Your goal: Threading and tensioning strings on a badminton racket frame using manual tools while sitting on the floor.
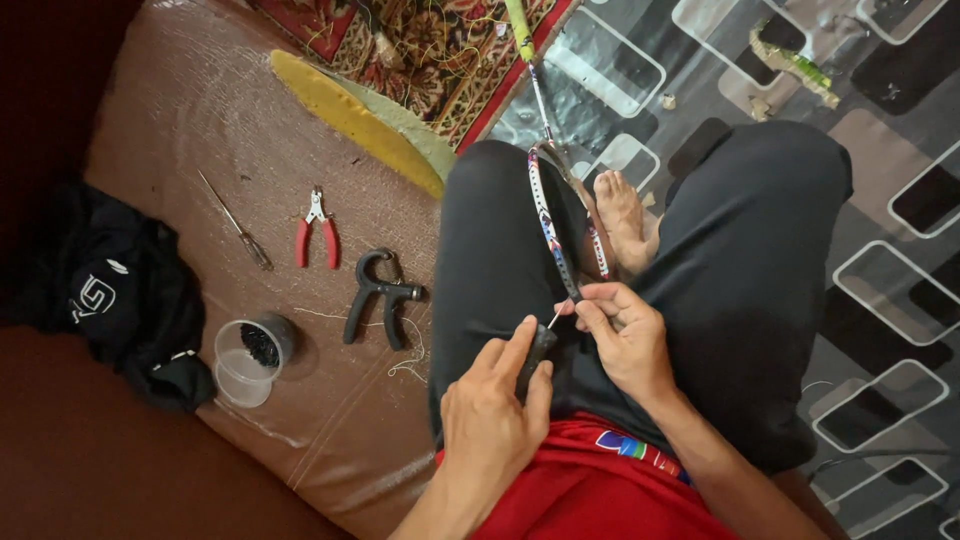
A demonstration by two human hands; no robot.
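A badminton racket frame [552, 225] lies across my lap, its shaft running up toward the patterned floor. My right hand [625, 340] pinches the near end of the frame between thumb and fingers. My left hand [495, 410] grips a dark-handled awl [537, 355] whose thin metal tip points at the frame where my right fingers hold it. I sit cross-legged in black trousers with a bare foot [622, 215] showing under the racket.
On the brown cushion [200, 110] to my left lie red-handled pliers [317, 230], a thin awl [235, 222], a black clamp tool [380, 295], a clear tub of small dark parts [250, 355] and a black cloth [110, 290]. A yellow-green racket cover [360, 120] rests above.
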